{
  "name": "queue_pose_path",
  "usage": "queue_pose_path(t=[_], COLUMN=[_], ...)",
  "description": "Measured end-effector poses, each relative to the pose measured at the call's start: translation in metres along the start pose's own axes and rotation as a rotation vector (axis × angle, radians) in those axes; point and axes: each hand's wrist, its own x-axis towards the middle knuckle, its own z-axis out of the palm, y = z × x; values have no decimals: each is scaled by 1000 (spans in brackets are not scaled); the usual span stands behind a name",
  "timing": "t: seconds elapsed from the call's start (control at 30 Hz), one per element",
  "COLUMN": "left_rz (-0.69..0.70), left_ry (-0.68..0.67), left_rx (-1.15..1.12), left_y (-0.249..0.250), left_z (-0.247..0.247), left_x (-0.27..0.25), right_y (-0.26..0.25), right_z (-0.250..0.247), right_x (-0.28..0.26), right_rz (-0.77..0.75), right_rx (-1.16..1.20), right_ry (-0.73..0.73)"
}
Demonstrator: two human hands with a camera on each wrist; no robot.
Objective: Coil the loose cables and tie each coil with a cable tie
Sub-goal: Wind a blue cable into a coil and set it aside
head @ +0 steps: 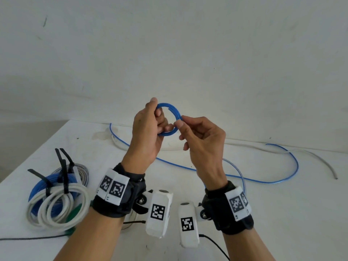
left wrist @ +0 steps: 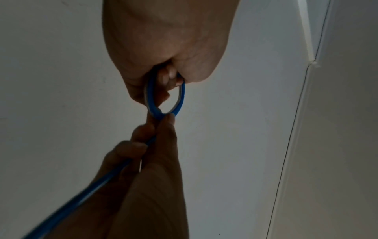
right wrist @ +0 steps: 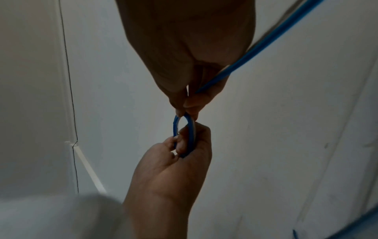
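A small blue coil (head: 170,110) of a few turns is held up above the white table (head: 282,213). My left hand (head: 150,127) grips the coil's left side, fingers curled through the ring. My right hand (head: 197,140) pinches its right edge between thumb and forefinger. In the left wrist view the blue coil (left wrist: 180,98) sits under my left hand (left wrist: 163,53), with my right hand (left wrist: 155,129) pinching below. In the right wrist view the blue coil (right wrist: 191,129) joins my right hand (right wrist: 190,103) and left hand (right wrist: 184,155). The loose blue cable (head: 273,178) trails over the table.
At the left lie tied coils: white (head: 62,206), blue (head: 40,187) and a greyish one (head: 82,171), each with black cable ties (head: 65,172). A loose black tie (head: 134,222) lies under my left wrist. A grey cable (head: 320,161) runs along the far right.
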Motion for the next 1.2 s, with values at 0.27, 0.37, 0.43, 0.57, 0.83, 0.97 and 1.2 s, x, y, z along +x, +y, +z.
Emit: queue_pose_path(t=[0.27, 0.37, 0.43, 0.57, 0.83, 0.97, 1.2], left_rz=[-246, -267, -259, -94, 48, 45, -18], left_ry=[-378, -407, -420, -553, -509, -418, -368], left_rx=[496, 577, 595, 587, 581, 386, 173], left_y=[5, 5, 5, 6, 5, 8, 7], left_z=[-13, -12, -11, -15, -18, -17, -9], left_x=[1, -2, -4, -5, -2, -1, -3], right_y=[-11, -11, -10, -12, -14, -16, -16], right_z=[-43, -46, -46, -45, -38, -33, -16], right_x=[17, 18, 18, 20, 17, 16, 7], right_rz=[-107, -158, -172, -117, -94, -30, -27], right_rx=[-403, -486, -486, -386, -277, -151, 1], right_ry=[-253, -335, -333, -212, -115, -110, -22])
